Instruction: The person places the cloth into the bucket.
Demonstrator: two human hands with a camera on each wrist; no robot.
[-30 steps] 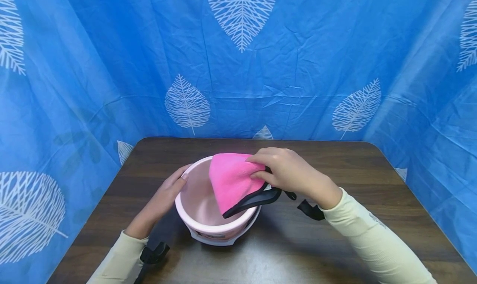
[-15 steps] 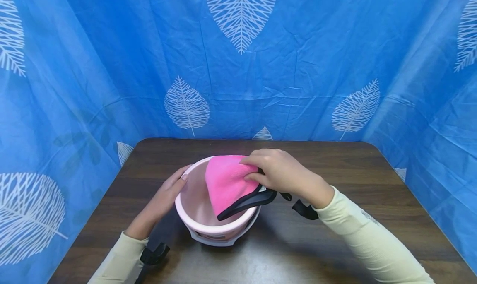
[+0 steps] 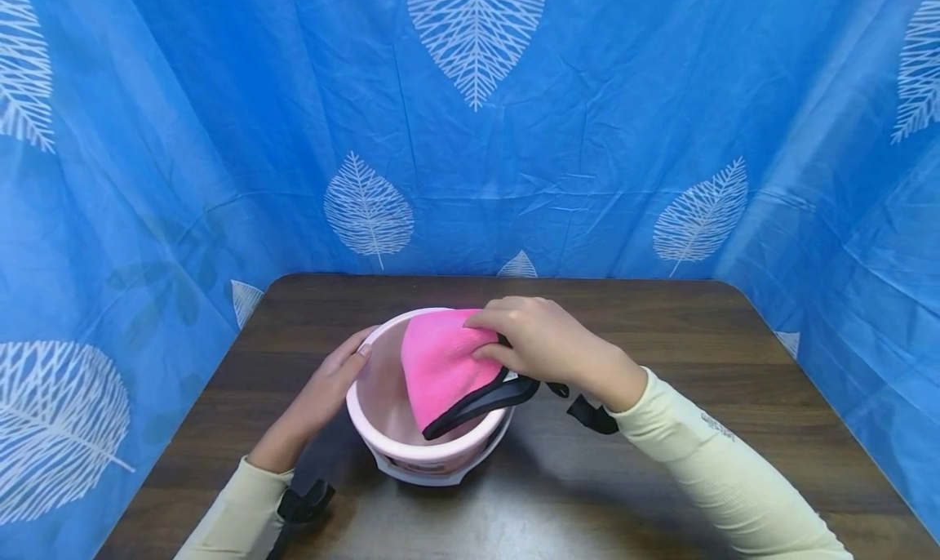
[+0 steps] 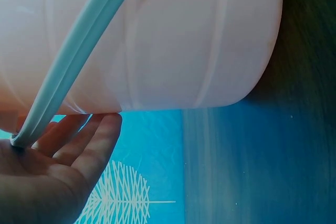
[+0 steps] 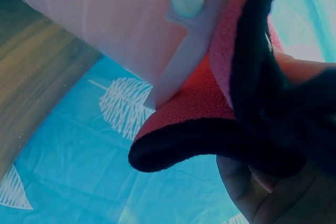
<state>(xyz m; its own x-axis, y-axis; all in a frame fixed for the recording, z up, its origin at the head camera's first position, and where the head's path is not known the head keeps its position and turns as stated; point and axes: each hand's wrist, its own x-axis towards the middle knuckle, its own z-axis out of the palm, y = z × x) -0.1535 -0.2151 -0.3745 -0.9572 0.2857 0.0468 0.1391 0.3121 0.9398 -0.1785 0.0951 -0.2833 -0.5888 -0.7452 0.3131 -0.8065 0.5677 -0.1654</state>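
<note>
A pale pink bucket point(image 3: 378, 397) stands on the table. At its left rim is my left hand point(image 3: 326, 388), the thumb over the edge and the fingers along the outer wall, which the left wrist view shows too. My right hand point(image 3: 547, 340) pinches a folded pink cloth point(image 3: 444, 364) with black edging and a grey underside. The cloth hangs over the right side of the bucket's mouth, one corner dipping towards the inside. In the right wrist view, the cloth point(image 5: 194, 103) bends over beside the rim. The bucket's floor is partly hidden by the cloth.
The bucket's pale handle point(image 4: 79, 51) slants down along its outer wall. The dark wooden table point(image 3: 646, 323) has rounded far corners. A blue curtain point(image 3: 587, 135) with white leaf prints surrounds it. Black straps point(image 3: 591, 417) hang near both wrists.
My right hand has moved left and slightly down, carrying the cloth further across the bucket's mouth. The left hand and the bucket have stayed in place.
</note>
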